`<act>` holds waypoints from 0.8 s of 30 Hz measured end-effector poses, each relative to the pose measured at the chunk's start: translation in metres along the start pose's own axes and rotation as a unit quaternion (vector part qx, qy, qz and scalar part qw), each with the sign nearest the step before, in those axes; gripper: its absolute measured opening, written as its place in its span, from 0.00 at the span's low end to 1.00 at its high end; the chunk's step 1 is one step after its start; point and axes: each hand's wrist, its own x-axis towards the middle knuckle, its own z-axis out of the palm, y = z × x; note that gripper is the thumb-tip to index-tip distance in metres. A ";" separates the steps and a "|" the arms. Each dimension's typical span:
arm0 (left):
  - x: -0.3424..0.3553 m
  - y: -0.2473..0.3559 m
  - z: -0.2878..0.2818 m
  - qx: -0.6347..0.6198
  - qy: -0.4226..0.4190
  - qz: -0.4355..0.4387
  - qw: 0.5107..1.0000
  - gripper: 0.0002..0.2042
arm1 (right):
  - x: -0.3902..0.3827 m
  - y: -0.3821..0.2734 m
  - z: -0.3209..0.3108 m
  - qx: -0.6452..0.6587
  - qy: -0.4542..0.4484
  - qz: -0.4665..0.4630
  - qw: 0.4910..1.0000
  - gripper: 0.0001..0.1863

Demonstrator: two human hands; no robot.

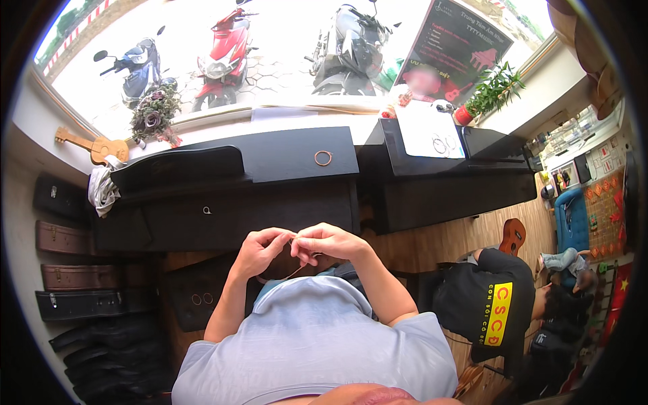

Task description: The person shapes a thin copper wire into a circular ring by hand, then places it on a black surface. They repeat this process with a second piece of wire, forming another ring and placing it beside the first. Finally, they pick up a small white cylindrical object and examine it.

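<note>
Pinched thin wire (pixel 295 251) between left hand (pixel 260 251) and right hand (pixel 329 243).
Risked slipping from fingertips and dropping below black piano (pixel 229 202).

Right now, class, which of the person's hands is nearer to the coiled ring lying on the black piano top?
Right. The right hand sits almost directly below the coiled ring; the left hand is farther off, below and to its left.

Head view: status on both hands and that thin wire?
Left hand and right hand together, fingertips pinching a thin wire. Coiled ring sits apart on black piano top. Nothing between the hands.
</note>
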 end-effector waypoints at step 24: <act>0.008 -0.004 0.008 -0.087 0.062 -0.098 0.989 0.13 | 0.024 0.040 0.016 -0.179 0.311 -0.181 0.916 0.08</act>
